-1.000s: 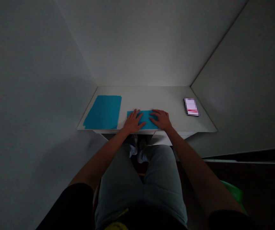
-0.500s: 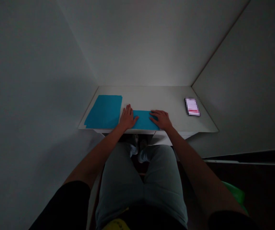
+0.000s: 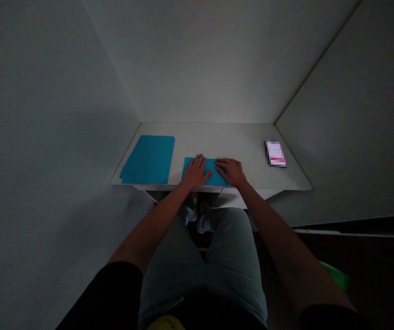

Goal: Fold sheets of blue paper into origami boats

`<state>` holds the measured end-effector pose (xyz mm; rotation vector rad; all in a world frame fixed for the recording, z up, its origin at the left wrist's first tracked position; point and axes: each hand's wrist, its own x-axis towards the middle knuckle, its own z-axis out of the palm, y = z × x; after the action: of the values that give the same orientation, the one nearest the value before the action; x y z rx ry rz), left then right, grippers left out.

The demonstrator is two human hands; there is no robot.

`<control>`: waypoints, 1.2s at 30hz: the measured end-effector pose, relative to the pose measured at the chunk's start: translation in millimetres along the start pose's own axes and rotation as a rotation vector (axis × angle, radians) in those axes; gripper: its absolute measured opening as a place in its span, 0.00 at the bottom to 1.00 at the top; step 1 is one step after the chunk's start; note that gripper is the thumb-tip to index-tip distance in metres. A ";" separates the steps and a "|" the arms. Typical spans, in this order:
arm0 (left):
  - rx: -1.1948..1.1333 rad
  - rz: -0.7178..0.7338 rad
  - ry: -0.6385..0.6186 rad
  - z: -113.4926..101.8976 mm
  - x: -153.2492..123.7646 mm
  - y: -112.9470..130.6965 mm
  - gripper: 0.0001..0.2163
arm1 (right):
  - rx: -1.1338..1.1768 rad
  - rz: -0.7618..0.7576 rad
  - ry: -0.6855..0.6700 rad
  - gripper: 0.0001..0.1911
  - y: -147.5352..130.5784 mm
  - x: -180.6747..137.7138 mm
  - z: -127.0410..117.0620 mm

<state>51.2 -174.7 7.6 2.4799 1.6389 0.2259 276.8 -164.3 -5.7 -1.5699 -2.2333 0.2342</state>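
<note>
A small folded blue sheet (image 3: 214,170) lies near the front edge of a white table (image 3: 231,140). My left hand (image 3: 195,173) rests flat on its left half with the fingers spread. My right hand (image 3: 230,171) presses flat on its right half, fingers pointing left. The two hands almost touch over the sheet. A larger stack of blue paper (image 3: 149,158) lies to the left, apart from both hands.
A phone (image 3: 275,153) with a lit screen lies at the table's right side. White walls close in the table on the left, back and right. My legs in grey shorts fill the foreground, and something green (image 3: 336,274) shows at the lower right.
My left hand slid left to the sheet's edge half a second ago, then came back right onto the sheet. The right hand has stayed in place.
</note>
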 end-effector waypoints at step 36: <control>-0.022 -0.121 0.107 -17.7 -25.4 -44.1 0.40 | -0.059 0.023 0.073 0.44 -0.5 -2.3 4.2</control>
<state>-2.0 -180.2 14.4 2.3805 1.8101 0.3641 275.3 -166.3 -9.8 -1.6089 -2.1854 0.1164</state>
